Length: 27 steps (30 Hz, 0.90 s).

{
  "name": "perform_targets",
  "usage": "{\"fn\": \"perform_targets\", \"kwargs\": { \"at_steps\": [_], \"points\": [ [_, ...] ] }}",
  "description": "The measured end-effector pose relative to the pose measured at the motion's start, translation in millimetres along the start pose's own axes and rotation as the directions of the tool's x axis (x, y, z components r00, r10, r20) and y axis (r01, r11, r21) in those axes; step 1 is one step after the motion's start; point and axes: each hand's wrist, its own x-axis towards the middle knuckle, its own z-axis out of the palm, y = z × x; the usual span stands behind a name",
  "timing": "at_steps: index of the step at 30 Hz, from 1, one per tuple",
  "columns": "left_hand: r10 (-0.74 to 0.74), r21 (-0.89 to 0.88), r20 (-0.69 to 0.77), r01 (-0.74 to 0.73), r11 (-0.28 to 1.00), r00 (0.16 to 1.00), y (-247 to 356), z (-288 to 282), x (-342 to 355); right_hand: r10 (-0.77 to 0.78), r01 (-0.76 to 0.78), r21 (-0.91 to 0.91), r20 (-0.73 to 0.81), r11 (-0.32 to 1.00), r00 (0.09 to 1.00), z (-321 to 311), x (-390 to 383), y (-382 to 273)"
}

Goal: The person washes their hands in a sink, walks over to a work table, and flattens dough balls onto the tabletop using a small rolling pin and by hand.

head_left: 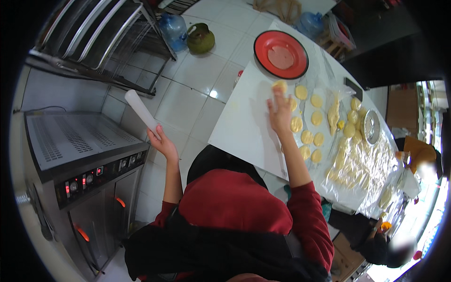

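My left hand (162,142) is wrapped round the lower end of a white rolling pin (140,107), held out over the floor to the left of the table. Over the white table (244,115) my right hand (281,110) is reaching forward, slightly smeared by motion. At its fingertips is a pale yellow dough round (279,85), blurred too and partly covered by the fingers. Beside that hand several flattened dough rounds (316,118) lie in rows. Beyond them a red plate (296,47) with a dark rim holds a flat pinkish disc (281,57).
Clear plastic sheeting (361,164) covers more dough at the right, near a round metal tin (371,127). A steel oven (89,141) stands left, below a tray rack (101,47). A green gas cylinder (200,38) is on the floor. Another person (371,244) is at lower right.
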Motion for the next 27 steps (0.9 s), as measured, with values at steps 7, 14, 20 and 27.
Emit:
{"fn": "perform_targets", "kwargs": {
  "at_steps": [7, 14, 20, 27],
  "points": [
    [-0.004, 0.012, 0.1, 0.002, 1.0, 0.995, -7, 31, 20, 0.143, -0.07, -0.306, 0.221, 0.95, 0.965, 21, 0, 1],
    [0.09, -0.063, 0.235, -0.077, 0.995, 0.968, 15, 91, 0, 0.243, -0.234, -0.16, 0.041, 0.959, 0.969, -38, 26, 18],
    [0.127, -0.123, 0.199, -0.104, 0.987, 0.972, 30, 120, -55, 0.493, -0.412, 0.299, -0.29, 0.861, 0.82, -190, -57, 66],
    [0.066, -0.22, 0.096, -0.043, 0.974, 0.993, 64, 177, -182, 0.642, -0.737, 0.281, -0.72, 0.615, 0.261, -350, -265, 163]
  ]
}}
